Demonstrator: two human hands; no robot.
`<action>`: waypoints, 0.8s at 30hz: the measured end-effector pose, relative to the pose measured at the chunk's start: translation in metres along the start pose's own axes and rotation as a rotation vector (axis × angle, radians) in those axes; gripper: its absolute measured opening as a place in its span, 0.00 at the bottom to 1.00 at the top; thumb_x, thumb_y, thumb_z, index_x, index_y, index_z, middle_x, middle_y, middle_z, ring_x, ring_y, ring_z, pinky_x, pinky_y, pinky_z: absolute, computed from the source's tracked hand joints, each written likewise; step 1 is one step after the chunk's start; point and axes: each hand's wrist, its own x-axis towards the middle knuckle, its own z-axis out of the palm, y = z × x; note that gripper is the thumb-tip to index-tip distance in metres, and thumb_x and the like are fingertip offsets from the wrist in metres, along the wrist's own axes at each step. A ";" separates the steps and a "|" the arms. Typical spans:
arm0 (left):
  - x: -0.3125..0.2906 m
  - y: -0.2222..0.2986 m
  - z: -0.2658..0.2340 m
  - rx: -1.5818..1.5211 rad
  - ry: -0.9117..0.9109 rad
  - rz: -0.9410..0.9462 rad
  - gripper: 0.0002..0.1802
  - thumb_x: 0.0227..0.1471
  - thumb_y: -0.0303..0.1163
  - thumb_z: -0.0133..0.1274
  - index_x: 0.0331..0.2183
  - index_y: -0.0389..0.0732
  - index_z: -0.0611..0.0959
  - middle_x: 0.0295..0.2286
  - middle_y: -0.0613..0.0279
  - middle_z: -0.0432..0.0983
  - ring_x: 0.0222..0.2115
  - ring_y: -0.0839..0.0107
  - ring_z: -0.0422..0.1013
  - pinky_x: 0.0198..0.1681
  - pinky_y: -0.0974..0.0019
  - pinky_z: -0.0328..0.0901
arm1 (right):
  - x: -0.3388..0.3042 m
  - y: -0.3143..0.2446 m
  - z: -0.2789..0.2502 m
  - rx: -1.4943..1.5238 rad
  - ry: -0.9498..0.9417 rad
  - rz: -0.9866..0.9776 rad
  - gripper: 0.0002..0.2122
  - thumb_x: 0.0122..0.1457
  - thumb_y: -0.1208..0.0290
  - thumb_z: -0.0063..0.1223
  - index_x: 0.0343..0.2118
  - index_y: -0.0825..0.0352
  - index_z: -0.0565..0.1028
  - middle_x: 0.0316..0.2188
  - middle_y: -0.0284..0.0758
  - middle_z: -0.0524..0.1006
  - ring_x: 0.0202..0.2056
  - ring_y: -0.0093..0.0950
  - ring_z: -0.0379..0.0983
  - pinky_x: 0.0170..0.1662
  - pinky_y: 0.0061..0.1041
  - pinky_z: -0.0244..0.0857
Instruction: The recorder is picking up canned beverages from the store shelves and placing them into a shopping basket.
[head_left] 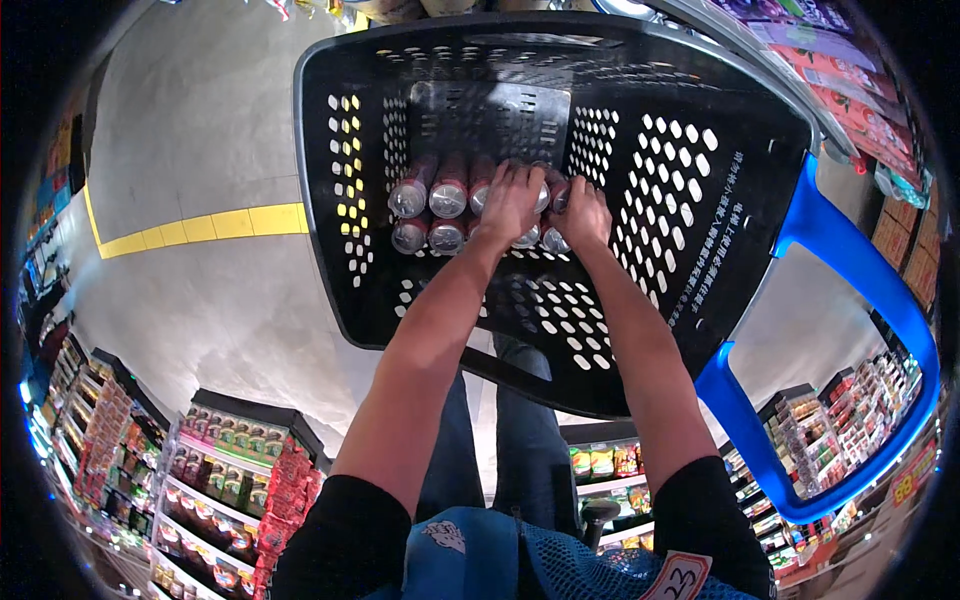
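Several drink cans [447, 200] with silver tops and dark reddish sides lie in two stacked rows, their ends turned toward me, inside a black shopping cart [400, 290]. My left hand [513, 208] reaches over the upper row near its right end, fingers bent down round a can. Close beside it, my right hand [585, 214] is curled at the row's right end, against the outermost can [558, 192]. Both palms and some fingertips are hidden, and so are the cans beneath them.
The cart's blue handle [905, 310] curves out on the right. Grey floor with a yellow line [200, 228] lies to the left. Stocked shelves [215, 480] stand at the lower left, and colourful packages [850, 90] hang at the upper right.
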 end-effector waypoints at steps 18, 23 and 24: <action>-0.128 0.070 -0.133 -0.002 -0.116 -0.232 0.34 0.41 0.37 0.58 0.50 0.35 0.66 0.45 0.41 0.66 0.41 0.45 0.69 0.42 0.51 0.67 | -0.056 -0.014 -0.067 0.287 -0.024 0.008 0.29 0.49 0.60 0.55 0.53 0.67 0.63 0.53 0.54 0.62 0.50 0.49 0.65 0.51 0.42 0.63; -0.198 0.108 -0.200 -0.148 -0.306 -0.273 0.25 0.45 0.41 0.56 0.43 0.37 0.74 0.36 0.47 0.76 0.38 0.50 0.73 0.42 0.54 0.67 | -0.099 -0.026 -0.097 0.308 -0.025 -0.149 0.16 0.50 0.59 0.48 0.32 0.68 0.77 0.38 0.51 0.75 0.42 0.47 0.72 0.46 0.39 0.67; -0.210 0.116 -0.219 -0.144 -0.285 -0.283 0.25 0.45 0.42 0.56 0.42 0.37 0.74 0.37 0.47 0.75 0.38 0.51 0.73 0.42 0.54 0.68 | -0.119 -0.043 -0.122 0.371 -0.116 -0.143 0.16 0.49 0.58 0.52 0.33 0.67 0.77 0.38 0.49 0.76 0.41 0.44 0.73 0.45 0.38 0.68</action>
